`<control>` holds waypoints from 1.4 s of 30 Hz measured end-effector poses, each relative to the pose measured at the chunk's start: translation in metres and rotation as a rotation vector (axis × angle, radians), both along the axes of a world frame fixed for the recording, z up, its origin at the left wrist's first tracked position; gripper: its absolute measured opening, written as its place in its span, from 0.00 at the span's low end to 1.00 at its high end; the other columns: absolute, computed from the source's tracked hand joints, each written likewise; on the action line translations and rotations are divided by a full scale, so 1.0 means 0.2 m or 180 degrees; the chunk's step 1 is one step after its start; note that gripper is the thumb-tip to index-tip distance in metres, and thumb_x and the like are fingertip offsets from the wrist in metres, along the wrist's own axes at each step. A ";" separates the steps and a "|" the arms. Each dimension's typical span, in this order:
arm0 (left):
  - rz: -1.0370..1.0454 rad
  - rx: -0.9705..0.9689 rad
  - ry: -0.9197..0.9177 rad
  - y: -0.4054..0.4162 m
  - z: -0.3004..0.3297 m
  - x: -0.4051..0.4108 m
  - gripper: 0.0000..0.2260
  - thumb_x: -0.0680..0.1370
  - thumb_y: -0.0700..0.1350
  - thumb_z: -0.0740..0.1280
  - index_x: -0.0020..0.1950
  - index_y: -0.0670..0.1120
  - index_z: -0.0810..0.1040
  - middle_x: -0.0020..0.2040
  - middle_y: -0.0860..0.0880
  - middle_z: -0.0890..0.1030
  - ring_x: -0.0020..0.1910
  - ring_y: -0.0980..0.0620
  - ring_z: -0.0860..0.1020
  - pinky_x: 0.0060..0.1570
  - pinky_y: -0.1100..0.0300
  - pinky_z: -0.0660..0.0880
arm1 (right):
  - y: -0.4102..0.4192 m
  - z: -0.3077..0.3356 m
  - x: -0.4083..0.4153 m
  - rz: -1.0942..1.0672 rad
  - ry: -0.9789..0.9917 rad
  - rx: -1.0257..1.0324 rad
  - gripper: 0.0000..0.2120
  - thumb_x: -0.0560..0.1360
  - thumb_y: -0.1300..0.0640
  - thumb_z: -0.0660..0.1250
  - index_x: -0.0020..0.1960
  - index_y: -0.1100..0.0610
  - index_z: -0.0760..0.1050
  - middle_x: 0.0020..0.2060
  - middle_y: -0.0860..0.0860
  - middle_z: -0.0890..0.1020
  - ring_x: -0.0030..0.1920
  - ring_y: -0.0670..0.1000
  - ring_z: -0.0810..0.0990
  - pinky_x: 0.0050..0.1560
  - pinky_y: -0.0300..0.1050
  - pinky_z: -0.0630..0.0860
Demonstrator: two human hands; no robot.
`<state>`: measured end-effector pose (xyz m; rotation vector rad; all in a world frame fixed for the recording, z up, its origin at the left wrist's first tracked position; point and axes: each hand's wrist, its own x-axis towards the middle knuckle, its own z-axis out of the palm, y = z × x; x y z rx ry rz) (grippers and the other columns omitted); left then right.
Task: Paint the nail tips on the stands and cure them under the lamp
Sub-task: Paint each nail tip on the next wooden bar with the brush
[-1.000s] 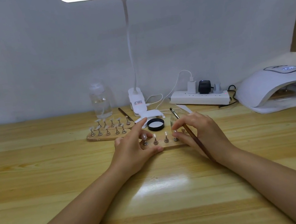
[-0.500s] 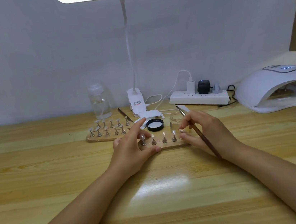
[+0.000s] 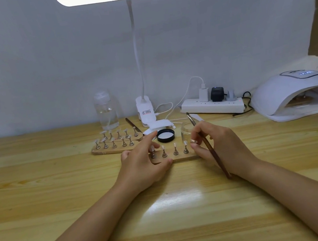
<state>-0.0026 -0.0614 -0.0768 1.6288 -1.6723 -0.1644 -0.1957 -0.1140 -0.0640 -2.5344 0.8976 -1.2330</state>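
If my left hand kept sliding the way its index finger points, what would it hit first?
Most likely the black jar lid: the left hand has its index finger aimed up and right, with its tip just short of it. Depth is unclear, so it might pass above.

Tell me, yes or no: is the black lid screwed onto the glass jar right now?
No. The black lid lies flat on the table, inside up, to the left of the open glass jar.

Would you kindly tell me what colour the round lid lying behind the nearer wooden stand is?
The lid has a black rim and a white inside, seen in the head view.
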 end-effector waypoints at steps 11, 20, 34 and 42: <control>-0.0470 -0.1441 -0.0669 0.06 0.05 -0.06 0.09 0.71 0.49 0.68 0.50 0.51 0.82 0.46 0.60 0.80 0.49 0.60 0.73 0.50 0.59 0.57 | 0.10 0.01 0.11 0.0481 -0.0723 -0.0061 0.08 0.70 0.64 0.72 0.44 0.57 0.74 0.36 0.49 0.79 0.38 0.47 0.79 0.40 0.39 0.78; -0.0535 -0.1421 -0.0426 0.05 0.05 -0.05 0.08 0.70 0.47 0.69 0.48 0.51 0.83 0.43 0.58 0.83 0.44 0.61 0.74 0.52 0.57 0.59 | 0.12 0.02 0.13 0.0605 -0.1038 0.0484 0.11 0.69 0.62 0.74 0.41 0.53 0.73 0.36 0.50 0.80 0.38 0.43 0.81 0.40 0.33 0.77; -0.0298 -0.1448 -0.0146 0.04 0.04 -0.05 0.05 0.71 0.43 0.70 0.45 0.48 0.83 0.42 0.58 0.80 0.45 0.60 0.76 0.56 0.57 0.61 | 0.08 0.12 0.07 0.0209 -0.1967 0.1166 0.16 0.71 0.42 0.56 0.43 0.48 0.79 0.24 0.46 0.78 0.25 0.40 0.74 0.30 0.29 0.70; -0.0179 -0.1326 0.0376 0.04 0.06 -0.04 0.05 0.72 0.41 0.70 0.47 0.47 0.82 0.44 0.58 0.79 0.47 0.64 0.75 0.54 0.40 0.69 | -0.18 0.27 0.03 -0.0619 -0.1172 0.1000 0.15 0.78 0.51 0.62 0.40 0.60 0.77 0.24 0.48 0.74 0.21 0.36 0.72 0.23 0.25 0.64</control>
